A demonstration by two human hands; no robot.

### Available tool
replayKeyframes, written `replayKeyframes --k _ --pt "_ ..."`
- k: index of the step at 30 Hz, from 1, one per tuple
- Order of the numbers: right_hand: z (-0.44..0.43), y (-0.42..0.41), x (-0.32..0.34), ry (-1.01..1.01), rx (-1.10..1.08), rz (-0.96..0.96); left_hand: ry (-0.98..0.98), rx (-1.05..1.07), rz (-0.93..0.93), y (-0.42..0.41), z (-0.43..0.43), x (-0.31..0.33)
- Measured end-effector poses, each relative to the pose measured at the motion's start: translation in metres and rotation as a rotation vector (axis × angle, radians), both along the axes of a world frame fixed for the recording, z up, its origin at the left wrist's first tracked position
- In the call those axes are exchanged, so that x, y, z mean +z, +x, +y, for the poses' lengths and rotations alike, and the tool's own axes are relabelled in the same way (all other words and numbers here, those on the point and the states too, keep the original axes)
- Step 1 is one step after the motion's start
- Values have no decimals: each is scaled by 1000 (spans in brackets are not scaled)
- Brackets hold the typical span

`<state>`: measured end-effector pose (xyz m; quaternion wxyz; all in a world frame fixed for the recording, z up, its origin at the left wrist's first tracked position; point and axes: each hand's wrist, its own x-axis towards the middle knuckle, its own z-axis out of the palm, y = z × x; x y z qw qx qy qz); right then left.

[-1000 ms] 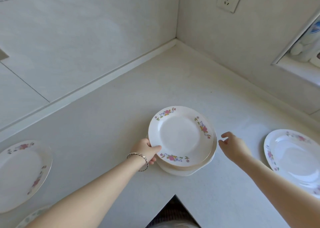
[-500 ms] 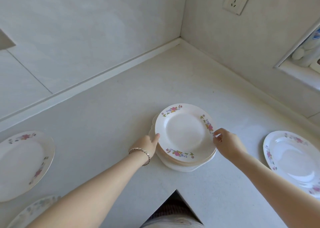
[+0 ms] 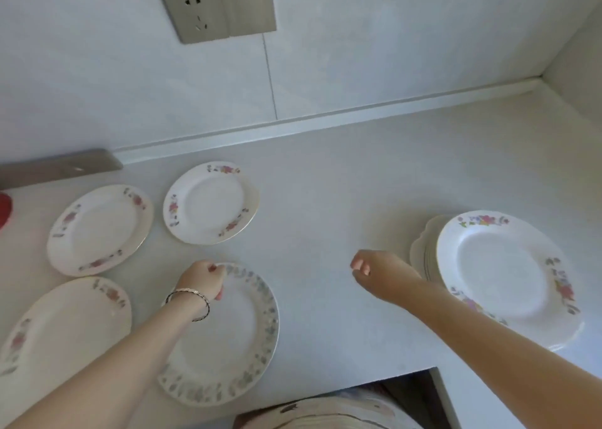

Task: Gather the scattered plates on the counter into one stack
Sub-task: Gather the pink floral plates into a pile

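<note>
Pale tiled wall (image 3: 97, 86) — grey socket (image 3: 192, 14)

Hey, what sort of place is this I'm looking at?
Most likely a home kitchen: a pale stone-look counter meets a tiled wall, a grey metal wall socket sits above it, and white floral-rimmed china plates lie spread out, the left hand gripping a white plate with a blue-grey patterned rim.
</note>
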<state>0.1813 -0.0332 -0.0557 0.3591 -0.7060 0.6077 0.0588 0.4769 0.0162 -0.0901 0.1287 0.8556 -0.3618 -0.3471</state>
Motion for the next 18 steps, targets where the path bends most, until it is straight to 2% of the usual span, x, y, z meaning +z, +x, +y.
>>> replayKeyframes --k 4,6,9,11,14,18 --pt "10 77 -28 107 149 28 28 112 17 42 36 -4" --pt "19 109 -43 188 156 18 31 156 39 57 49 -8" --pt "32 147 -61 356 33 -75 39 213 83 73 60 -12" --pt "37 158 -73 418 -145 -142 35 233 98 80 64 -14" --pt "37 154 -84 474 -324 -272 20 229 100 86 65 -15" --pt "38 126 -74 450 -441 -472 0 219 108 82 61 -15"
